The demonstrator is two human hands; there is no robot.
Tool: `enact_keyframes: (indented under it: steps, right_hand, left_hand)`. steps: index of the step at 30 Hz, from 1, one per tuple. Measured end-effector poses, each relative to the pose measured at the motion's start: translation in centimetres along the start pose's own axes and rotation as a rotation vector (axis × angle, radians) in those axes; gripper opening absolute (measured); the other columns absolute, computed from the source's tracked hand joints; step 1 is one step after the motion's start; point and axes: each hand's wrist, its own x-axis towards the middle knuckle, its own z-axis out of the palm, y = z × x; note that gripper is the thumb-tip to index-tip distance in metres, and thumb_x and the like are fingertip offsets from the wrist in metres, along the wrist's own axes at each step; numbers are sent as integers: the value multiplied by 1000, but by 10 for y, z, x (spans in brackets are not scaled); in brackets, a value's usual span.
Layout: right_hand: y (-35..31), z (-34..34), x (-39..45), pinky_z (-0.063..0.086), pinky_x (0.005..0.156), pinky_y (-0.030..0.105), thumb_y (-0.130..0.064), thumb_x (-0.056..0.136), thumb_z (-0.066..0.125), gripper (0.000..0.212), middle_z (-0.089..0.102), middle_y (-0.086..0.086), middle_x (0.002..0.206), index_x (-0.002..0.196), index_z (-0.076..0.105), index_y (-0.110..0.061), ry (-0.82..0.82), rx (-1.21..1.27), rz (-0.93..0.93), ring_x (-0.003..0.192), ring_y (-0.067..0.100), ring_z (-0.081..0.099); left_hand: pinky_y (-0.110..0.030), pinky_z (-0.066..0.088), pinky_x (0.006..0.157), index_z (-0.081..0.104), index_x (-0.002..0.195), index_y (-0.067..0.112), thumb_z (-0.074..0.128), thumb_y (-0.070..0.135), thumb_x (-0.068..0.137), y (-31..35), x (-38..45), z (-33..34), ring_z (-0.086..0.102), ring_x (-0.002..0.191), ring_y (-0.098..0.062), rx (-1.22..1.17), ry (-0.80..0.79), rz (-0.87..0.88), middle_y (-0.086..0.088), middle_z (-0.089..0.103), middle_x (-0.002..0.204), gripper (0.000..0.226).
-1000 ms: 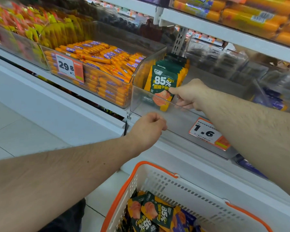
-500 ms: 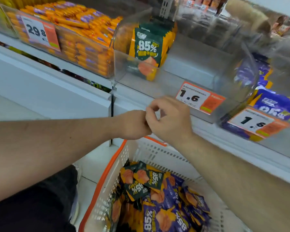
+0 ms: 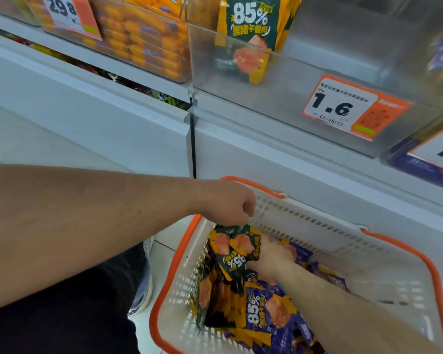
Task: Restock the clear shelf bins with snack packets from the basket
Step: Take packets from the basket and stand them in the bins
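A white basket with an orange rim (image 3: 317,226) stands on the floor below the shelf, filled with green and purple snack packets (image 3: 264,315). My right hand (image 3: 273,254) reaches into it and grips a small bunch of green packets (image 3: 237,251) at their right edge. My left hand (image 3: 228,203) hovers over the basket's back left corner as a curled fist, just above those packets, with nothing visible in it. Up on the shelf, the clear bin (image 3: 279,98) with the 1.6 price tag (image 3: 353,108) holds a few upright green packets (image 3: 251,29) at its left side.
Left of that bin, another clear bin (image 3: 143,39) is packed with orange sausage sticks behind a 29.8 tag. At the right edge, a bin with purple packets (image 3: 425,164) shows partly. A white shelf front (image 3: 113,111) runs under the bins. My dark trouser leg (image 3: 69,315) is beside the basket.
My right hand left the shelf bin, came down past my left hand and reached into the basket onto green packets. My left hand dropped from the bin's front to above the basket. My view tilted down.
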Motion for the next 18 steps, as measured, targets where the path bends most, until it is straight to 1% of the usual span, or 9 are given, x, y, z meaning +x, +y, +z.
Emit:
enact_keyframes:
  steps: [2, 5, 8, 10, 13, 14, 15, 16, 18]
  right_hand:
    - [0, 6, 1, 50, 85, 38, -57, 83, 64, 78, 47, 9, 141, 142, 34, -16, -36, 0, -10, 117, 30, 57]
    - [-1, 10, -11, 49, 74, 38, -31, 97, 56, 44, 53, 11, 130, 134, 44, -9, -7, -160, -80, 107, 30, 61]
    - [-3, -4, -28, 42, 62, 35, -12, 93, 54, 12, 59, 5, 93, 104, 54, -15, 70, -169, -117, 92, 28, 63]
    - [-2, -23, -38, 40, 61, 34, -13, 91, 53, 7, 58, 4, 86, 93, 50, -19, 152, -57, -84, 86, 28, 62]
    - [3, -53, -51, 37, 61, 35, -21, 101, 41, 25, 53, 0, 77, 77, 45, -19, 244, 248, -41, 76, 25, 55]
    - [4, -65, -56, 37, 64, 34, -23, 102, 41, 25, 54, -1, 78, 78, 47, -20, 253, 347, -51, 77, 24, 55]
    - [2, -77, -62, 39, 66, 33, -23, 101, 44, 18, 58, -2, 83, 85, 52, -23, 254, 468, -52, 81, 24, 56]
    - [0, -88, -68, 42, 66, 30, -20, 100, 49, 10, 61, -3, 89, 102, 55, -29, 256, 617, -57, 83, 23, 57]
    - [-7, -109, -81, 48, 61, 29, -13, 97, 55, 41, 63, 2, 98, 125, 43, -41, 232, 901, -47, 79, 26, 59]
  left_hand:
    - [-28, 43, 100, 56, 128, 24, 50, 26, 98, 0, 1, -1, 52, 119, -11, -1, 6, -4, 7, 55, 131, 31]
    - [-27, 43, 98, 57, 126, 25, 51, 27, 97, -3, 2, -2, 53, 116, -11, 15, 8, -6, 7, 56, 130, 30]
    - [-26, 43, 96, 57, 126, 24, 52, 27, 97, -2, 3, -3, 53, 115, -12, 31, 18, 5, 6, 56, 129, 30]
    - [-27, 43, 97, 57, 126, 24, 52, 26, 96, 0, 1, -4, 53, 116, -13, 58, 26, 19, 5, 56, 130, 30]
    - [-31, 47, 97, 57, 125, 25, 51, 26, 95, 2, -2, -7, 55, 110, -14, 107, 39, 41, 5, 59, 127, 30]
    - [-31, 47, 95, 57, 124, 24, 51, 25, 95, 2, -3, -8, 55, 107, -13, 127, 44, 55, 5, 60, 125, 30]
    - [-29, 47, 93, 58, 124, 24, 52, 25, 95, 3, -5, -8, 55, 105, -11, 150, 51, 71, 6, 61, 124, 30]
    - [-27, 46, 90, 58, 124, 24, 52, 24, 95, 3, -5, -9, 55, 104, -11, 169, 61, 87, 7, 62, 123, 30]
    - [-24, 43, 86, 55, 128, 25, 58, 27, 93, 4, -6, -10, 55, 109, -12, 186, 79, 127, 6, 59, 126, 36]
